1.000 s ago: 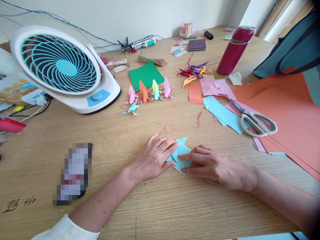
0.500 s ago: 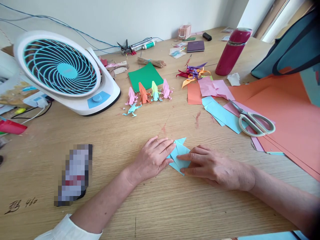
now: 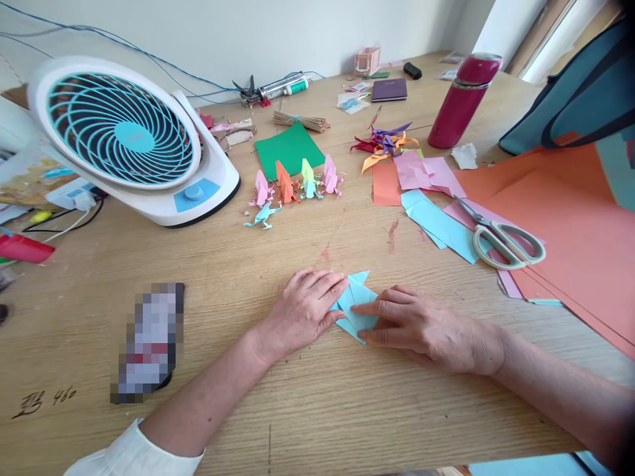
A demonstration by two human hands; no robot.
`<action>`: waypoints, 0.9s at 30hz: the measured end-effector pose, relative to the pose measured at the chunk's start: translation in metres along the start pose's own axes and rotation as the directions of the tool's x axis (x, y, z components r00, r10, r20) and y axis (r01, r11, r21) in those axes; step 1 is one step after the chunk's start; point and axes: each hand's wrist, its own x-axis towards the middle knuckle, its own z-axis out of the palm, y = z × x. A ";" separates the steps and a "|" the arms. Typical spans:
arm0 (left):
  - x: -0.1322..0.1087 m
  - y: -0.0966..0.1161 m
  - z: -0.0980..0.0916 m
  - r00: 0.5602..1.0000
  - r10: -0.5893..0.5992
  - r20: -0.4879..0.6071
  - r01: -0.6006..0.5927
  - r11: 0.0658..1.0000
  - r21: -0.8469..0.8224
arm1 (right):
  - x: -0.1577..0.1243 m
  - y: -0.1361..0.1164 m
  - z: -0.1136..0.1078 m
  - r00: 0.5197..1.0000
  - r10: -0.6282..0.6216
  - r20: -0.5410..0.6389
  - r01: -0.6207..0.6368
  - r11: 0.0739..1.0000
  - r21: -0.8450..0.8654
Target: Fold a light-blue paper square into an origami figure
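Observation:
A light blue piece of folded paper (image 3: 358, 305) lies on the wooden table (image 3: 233, 277), with a pointed flap at its upper right and a diagonal crease. From the left, my left hand (image 3: 311, 305) holds it down, the fingers over its edge and the thumb at its lower left. My right hand (image 3: 414, 324) grips its right side, index fingertip on the middle and thumb at the lower corner. Part of the paper is hidden under both hands. Beyond it sit small folded paper figures in pink, orange, green and blue, among them an orange one (image 3: 286, 182).
Scissors (image 3: 510, 243) rest on blue, pink and orange paper sheets (image 3: 585, 244) at the right. A fan (image 3: 133, 135) stands at the left, with a blurred-out object (image 3: 149, 344) nearer me. Farther back are a green sheet (image 3: 290, 151) and a red bottle (image 3: 464, 102).
Both hands keep almost the same position on the folded paper. The whole view has shifted very slightly.

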 end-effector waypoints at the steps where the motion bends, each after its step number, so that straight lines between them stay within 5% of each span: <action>1: 0.000 0.000 0.000 1.000 -0.005 0.002 0.005 1.000 -0.005 | 0.000 0.000 0.000 1.000 0.000 0.000 0.000 1.000 -0.003; 27: -0.003 -0.002 0.003 0.999 -0.032 -0.022 0.031 0.998 -0.057 | 0.001 -0.001 -0.002 1.000 -0.009 -0.009 0.009 1.000 -0.018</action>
